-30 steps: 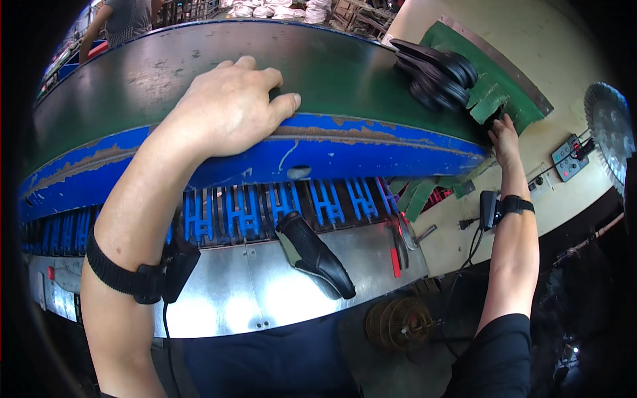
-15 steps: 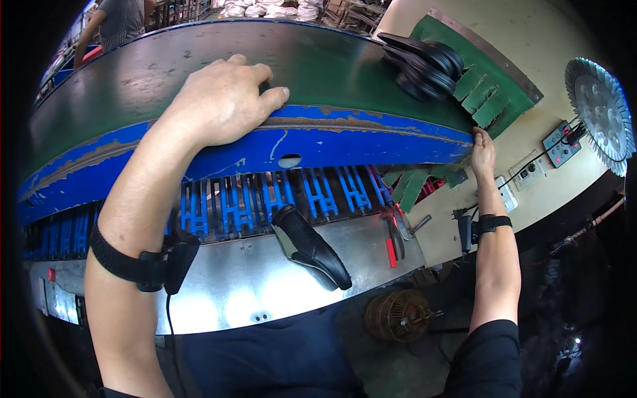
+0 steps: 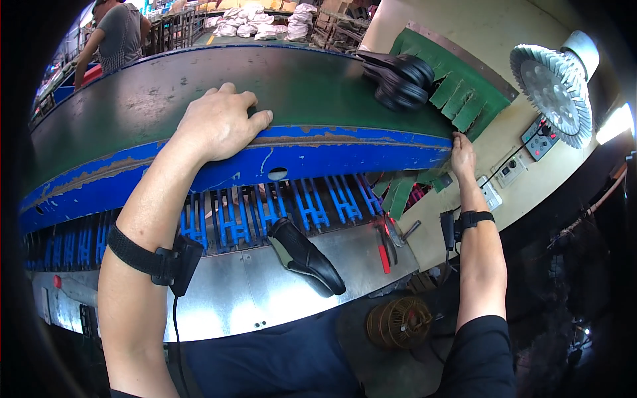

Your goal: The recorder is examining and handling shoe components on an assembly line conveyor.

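Observation:
My left hand (image 3: 222,125) rests palm down on the near edge of a dark green conveyor belt (image 3: 285,86), thumb and fingers apart, nothing in it. Below it runs a chipped blue side rail (image 3: 332,154). My right hand (image 3: 462,158) is at the rail's right end, its fingers together and bent over the corner. Black shoe-shaped pieces (image 3: 401,79) lie stacked on the belt near its right end, beside a slit green curtain (image 3: 468,99). On the metal ledge under the belt, a black shoe (image 3: 305,259) lies tilted, touched by neither hand.
Blue slats (image 3: 312,202) line the space under the rail. Red-handled pliers (image 3: 384,252) lie on the metal ledge (image 3: 232,305). A finned lamp (image 3: 554,93) hangs at the right near a control box (image 3: 539,138). A person (image 3: 116,36) stands at the far left; white sacks (image 3: 245,23) are piled behind.
The view has tilted upward and shifted right, showing more of the background and the lamp. Both hands keep their places on the conveyor's edge; the shoe and stacked pieces have not moved.

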Demonstrator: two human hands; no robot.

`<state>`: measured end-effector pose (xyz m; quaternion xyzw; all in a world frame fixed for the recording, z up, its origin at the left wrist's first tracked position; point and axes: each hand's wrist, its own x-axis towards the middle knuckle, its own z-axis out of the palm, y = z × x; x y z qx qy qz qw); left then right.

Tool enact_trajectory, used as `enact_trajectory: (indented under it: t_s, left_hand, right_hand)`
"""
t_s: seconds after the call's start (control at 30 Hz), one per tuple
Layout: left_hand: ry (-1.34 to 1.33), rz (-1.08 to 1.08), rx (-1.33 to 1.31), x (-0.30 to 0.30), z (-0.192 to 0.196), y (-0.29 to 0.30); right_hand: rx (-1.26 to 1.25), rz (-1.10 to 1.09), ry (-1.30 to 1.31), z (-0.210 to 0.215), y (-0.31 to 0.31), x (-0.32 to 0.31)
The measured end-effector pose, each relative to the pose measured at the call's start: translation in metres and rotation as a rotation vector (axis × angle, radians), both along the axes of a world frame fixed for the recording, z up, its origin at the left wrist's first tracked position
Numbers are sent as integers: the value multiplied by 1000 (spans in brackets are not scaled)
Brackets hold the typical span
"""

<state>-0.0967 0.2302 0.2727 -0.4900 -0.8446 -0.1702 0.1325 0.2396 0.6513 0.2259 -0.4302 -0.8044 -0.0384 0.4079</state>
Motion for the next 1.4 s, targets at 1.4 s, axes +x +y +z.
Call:
enact_trajectory:
  t_s: [1.4]
  left_hand:
    - [228,-157,221,12,-8,-11]
  right_hand:
    - [-129,-475,-602,65,143,-46]
